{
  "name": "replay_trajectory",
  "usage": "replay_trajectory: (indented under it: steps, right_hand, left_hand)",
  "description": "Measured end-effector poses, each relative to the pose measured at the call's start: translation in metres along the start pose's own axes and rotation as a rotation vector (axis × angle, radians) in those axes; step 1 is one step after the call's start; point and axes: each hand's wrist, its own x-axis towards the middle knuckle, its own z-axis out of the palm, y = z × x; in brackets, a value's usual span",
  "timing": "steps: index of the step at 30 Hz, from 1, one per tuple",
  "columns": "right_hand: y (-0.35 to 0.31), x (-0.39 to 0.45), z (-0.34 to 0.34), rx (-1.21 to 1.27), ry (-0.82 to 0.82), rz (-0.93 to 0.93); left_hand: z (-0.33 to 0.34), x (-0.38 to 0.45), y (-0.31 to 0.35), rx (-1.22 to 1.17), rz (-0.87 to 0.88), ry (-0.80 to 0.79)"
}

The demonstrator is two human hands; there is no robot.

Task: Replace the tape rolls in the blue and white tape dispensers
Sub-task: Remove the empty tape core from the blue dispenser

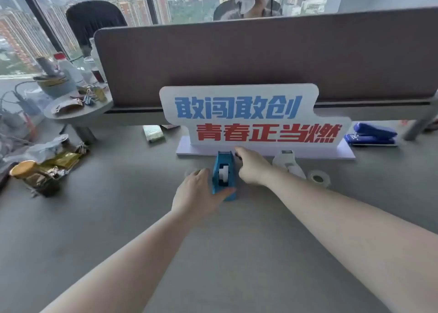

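On the desk (118, 218), the left hand (198, 191) is clasping the blue dispenser (224, 175) to steady it, while the right hand (252, 168) is reaching alongside — grip unclear.

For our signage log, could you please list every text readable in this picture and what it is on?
"敢闯敢创": blue, top row of the white desk sign.
"青春正当燃": red, bottom row of that sign.
Too blurred to read: print on the snack packets and green pack.
No legible marking on the blue tape dispenser, white tape dispenser or blue stapler.
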Motion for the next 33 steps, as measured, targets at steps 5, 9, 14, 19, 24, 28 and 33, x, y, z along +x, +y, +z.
replay_trajectory:
  steps: [5, 9, 14, 19, 24, 28, 33]
  right_hand:
    - [0.011, 0.005, 0.012, 0.074, 0.064, -0.058]
    - [0.019, 0.014, 0.023, 0.178, 0.073, -0.076]
    - [0.029, 0.003, 0.032, 0.17, 0.115, -0.091]
    - [0.039, -0.039, 0.037, 0.095, 0.184, -0.089]
    - [0.045, -0.08, 0.043, 0.086, 0.184, -0.127]
    - [0.059, -0.11, 0.047, 0.13, 0.228, -0.138]
    - [0.07, -0.141, 0.051, 0.067, 0.286, -0.175]
  left_hand:
    - [0.024, 0.001, -0.002, -0.098, -0.022, 0.061]
    - [0.035, 0.0, 0.002, -0.139, -0.046, 0.143]
    - [0.034, -0.006, 0.002, -0.188, -0.045, 0.15]
    - [0.019, -0.031, -0.01, -0.327, 0.042, -0.029]
    - [0.014, -0.054, -0.014, -0.389, 0.087, -0.072]
    - [0.012, -0.071, -0.016, -0.424, 0.141, -0.114]
    - [0.006, -0.087, -0.018, -0.502, 0.203, -0.252]
